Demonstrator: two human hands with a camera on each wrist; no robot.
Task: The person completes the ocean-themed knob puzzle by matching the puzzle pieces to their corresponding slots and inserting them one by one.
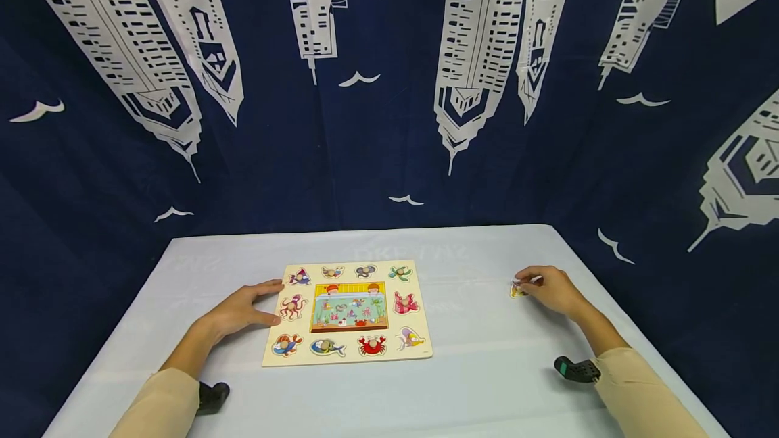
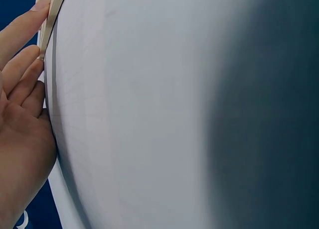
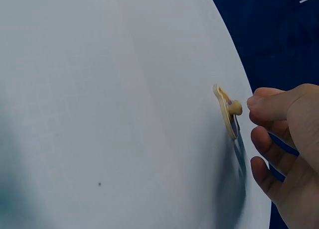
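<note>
A wooden knob puzzle board [image 1: 349, 274] with sea-animal pictures lies on the white table, left of the middle. My left hand [image 1: 243, 309] is at its left side, thumb and fingers spread with the tips at the edge. From the left wrist view, the same hand [image 2: 22, 104] shows its fingertips against the board's thin side [image 2: 49, 32]. To the right, a small loose puzzle piece [image 1: 517, 289] is beside my right hand [image 1: 550, 289]. In the right wrist view its round wooden knob [image 3: 235, 107] stands just short of the bent fingertips, with a narrow gap between.
Around the board's centre picture [image 1: 349, 306] sit several animal pieces, such as a red crab [image 1: 372, 345] and an octopus [image 1: 293, 307]. The white table [image 1: 468, 330] stretches between the hands. A dark blue cloth [image 1: 365, 154] with white buildings hangs behind it.
</note>
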